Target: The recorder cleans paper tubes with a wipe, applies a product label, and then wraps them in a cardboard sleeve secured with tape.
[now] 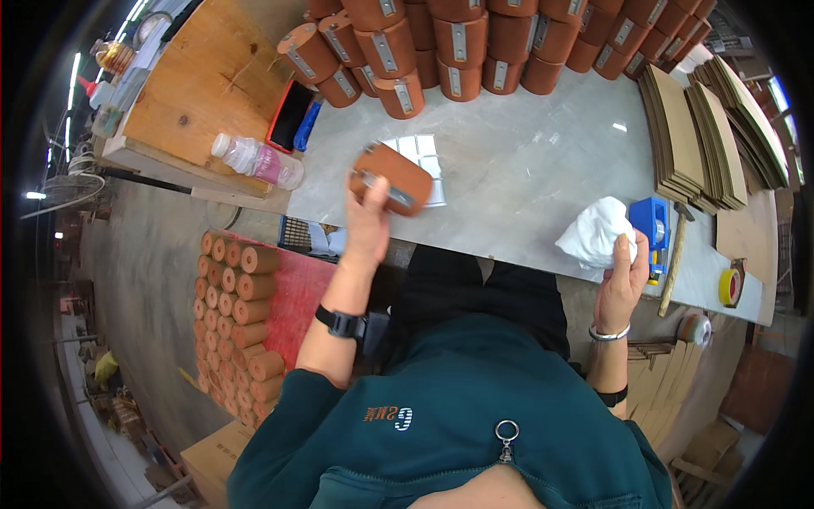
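Note:
My left hand (368, 222) grips a reddish-brown cylinder (405, 176) with a metal strip along its side, held tilted over the grey tabletop (517, 161). Partly behind the cylinder lies a white sheet of labels (431, 161). At the table's near right edge, my right hand (623, 287) pinches a crumpled white cloth (593, 233) between thumb and fingers. Just beyond that hand stands a blue tape dispenser (649, 219). Across the back of the table, several similar cylinders (462, 42) are stacked in rows, their metal strips facing me.
A hammer (675, 261) and a yellow tape roll (728, 287) lie at the right. Flat cardboard sheets (674, 127) stack behind them. A plastic bottle (263, 163) lies by a wooden board (203, 76) at left. Below, plain clay-coloured cylinders (233, 318) sit on a red surface (298, 297).

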`<state>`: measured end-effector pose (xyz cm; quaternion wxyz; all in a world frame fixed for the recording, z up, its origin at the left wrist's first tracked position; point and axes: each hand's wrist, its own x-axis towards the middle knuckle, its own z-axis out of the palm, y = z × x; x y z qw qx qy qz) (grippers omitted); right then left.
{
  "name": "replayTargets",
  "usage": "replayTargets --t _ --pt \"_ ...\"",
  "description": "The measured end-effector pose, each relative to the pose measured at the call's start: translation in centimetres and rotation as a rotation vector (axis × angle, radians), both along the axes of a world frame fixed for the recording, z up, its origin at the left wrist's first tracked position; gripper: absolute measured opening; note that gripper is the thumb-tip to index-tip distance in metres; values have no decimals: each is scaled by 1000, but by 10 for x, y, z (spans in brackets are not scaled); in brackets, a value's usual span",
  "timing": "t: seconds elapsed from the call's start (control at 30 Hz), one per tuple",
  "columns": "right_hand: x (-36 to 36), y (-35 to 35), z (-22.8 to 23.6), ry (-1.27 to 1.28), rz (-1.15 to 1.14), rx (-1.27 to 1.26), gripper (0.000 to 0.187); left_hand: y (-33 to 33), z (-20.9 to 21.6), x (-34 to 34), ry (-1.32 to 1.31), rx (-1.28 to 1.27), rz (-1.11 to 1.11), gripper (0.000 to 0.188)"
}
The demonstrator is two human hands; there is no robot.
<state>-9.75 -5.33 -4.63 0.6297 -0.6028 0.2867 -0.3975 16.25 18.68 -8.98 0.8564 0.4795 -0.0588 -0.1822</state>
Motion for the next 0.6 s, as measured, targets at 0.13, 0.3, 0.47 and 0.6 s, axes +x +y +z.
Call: replayTargets --t 0.13,0.3,0.47,0.6 --pt "1 -6 7 -12 -19 -53 18 0 10 46 -176 173 102 68" --pt "18 -11 27 87 -69 -370 15 -33 14 1 -486 337 -206 83" --pt "72 -5 36 177 135 -897 24 -97 -3 -60 -619 426 -447 87" --pt "111 3 30 252 280 -1090 30 -105 -8 -62 -652 385 -363 85"
